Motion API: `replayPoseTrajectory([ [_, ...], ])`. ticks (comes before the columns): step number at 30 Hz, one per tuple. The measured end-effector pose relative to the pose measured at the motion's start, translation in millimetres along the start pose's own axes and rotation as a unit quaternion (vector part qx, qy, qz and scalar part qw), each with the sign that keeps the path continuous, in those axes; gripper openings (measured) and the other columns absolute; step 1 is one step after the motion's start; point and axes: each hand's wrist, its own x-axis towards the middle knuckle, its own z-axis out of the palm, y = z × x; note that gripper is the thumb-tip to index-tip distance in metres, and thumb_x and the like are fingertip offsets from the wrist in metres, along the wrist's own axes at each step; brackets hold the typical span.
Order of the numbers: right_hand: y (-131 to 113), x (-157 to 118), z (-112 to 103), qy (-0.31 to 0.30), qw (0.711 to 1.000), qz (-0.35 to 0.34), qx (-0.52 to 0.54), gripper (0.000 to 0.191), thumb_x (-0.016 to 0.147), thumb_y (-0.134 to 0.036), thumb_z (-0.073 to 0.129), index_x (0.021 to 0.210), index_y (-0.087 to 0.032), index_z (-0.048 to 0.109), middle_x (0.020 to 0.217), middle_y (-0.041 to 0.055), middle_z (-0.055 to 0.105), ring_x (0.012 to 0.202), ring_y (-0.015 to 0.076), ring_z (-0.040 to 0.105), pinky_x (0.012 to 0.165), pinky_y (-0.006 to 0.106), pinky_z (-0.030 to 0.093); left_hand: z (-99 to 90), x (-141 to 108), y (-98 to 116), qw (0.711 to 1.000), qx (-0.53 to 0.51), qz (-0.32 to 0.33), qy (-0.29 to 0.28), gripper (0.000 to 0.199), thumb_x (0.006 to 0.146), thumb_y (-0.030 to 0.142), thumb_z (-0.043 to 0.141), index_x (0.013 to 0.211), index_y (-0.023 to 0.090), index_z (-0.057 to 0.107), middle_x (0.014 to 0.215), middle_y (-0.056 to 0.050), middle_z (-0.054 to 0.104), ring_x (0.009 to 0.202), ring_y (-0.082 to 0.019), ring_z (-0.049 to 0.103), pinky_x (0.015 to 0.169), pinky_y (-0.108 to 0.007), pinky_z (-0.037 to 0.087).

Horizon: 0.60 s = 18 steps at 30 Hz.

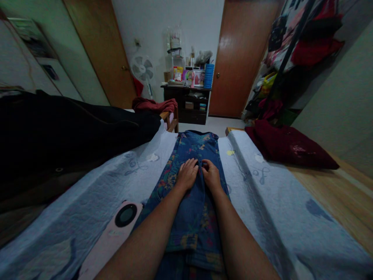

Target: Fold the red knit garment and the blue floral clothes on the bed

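Note:
Blue floral trousers [186,210] lie stretched out on the bed, waist at the far end and leg hems towards me. My left hand [188,174] rests on the middle of them, palm down, with its fingers laid out flat on the cloth. Close beside it on the right, my right hand [211,175] has its fingers bent in at the fold running down the middle, and they seem to pinch the fabric there. Both forearms stretch across the trouser legs. A pink phone-like object with a round dark window [126,215] lies by my left forearm.
The bed carries a pale blue patterned sheet [259,190]. Dark clothing [72,136] is heaped on the left, and a folded maroon garment [287,146] lies on the right. Beyond the bed stand a dark cabinet [171,97], a fan [142,68] and hanging clothes [316,50].

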Motion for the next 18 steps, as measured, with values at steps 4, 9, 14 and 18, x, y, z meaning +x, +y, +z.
replayPoseTrajectory([
  [4,-2.3,1.3,-3.1,0.004,0.999,0.009,0.041,0.031,0.082,-0.035,0.05,0.102,-0.019,0.067,0.076,0.0013,0.067,0.071,0.018,0.062,0.074,0.029,0.047,-0.5,-0.1,-0.3,1.0,0.003,0.007,-0.007,0.048,0.099,0.032,0.027,0.143,0.019,0.043,0.152,-0.006,0.041,0.142,-0.018,0.032,0.118,-0.039,0.02],
  [9,-1.6,3.6,-4.4,0.011,0.996,0.013,0.089,0.038,0.083,-0.041,0.048,0.106,-0.016,0.066,0.079,0.0025,0.066,0.072,0.0181,0.061,0.071,0.028,0.047,2.2,-0.2,-2.7,1.0,0.024,0.018,-0.01,0.049,0.097,0.031,0.034,0.145,0.023,0.039,0.153,-0.006,0.038,0.142,-0.02,0.03,0.118,-0.042,0.02],
  [14,1.0,4.7,-2.1,0.009,0.995,0.035,0.094,0.04,0.081,-0.042,0.052,0.108,-0.016,0.065,0.071,-0.0002,0.063,0.066,0.0175,0.059,0.066,0.028,0.046,3.8,-1.6,-3.0,0.999,0.038,0.025,-0.017,0.054,0.094,0.032,0.042,0.146,0.023,0.037,0.155,-0.006,0.035,0.143,-0.022,0.028,0.118,-0.043,0.019],
  [18,4.5,5.9,-0.4,0.007,0.998,0.038,0.049,0.04,0.075,-0.033,0.057,0.11,-0.016,0.065,0.069,-0.001,0.063,0.066,0.0176,0.059,0.068,0.029,0.046,4.5,-2.0,-3.1,0.999,0.036,0.025,-0.014,0.055,0.094,0.032,0.041,0.147,0.023,0.035,0.156,-0.005,0.033,0.144,-0.022,0.026,0.118,-0.044,0.018],
])
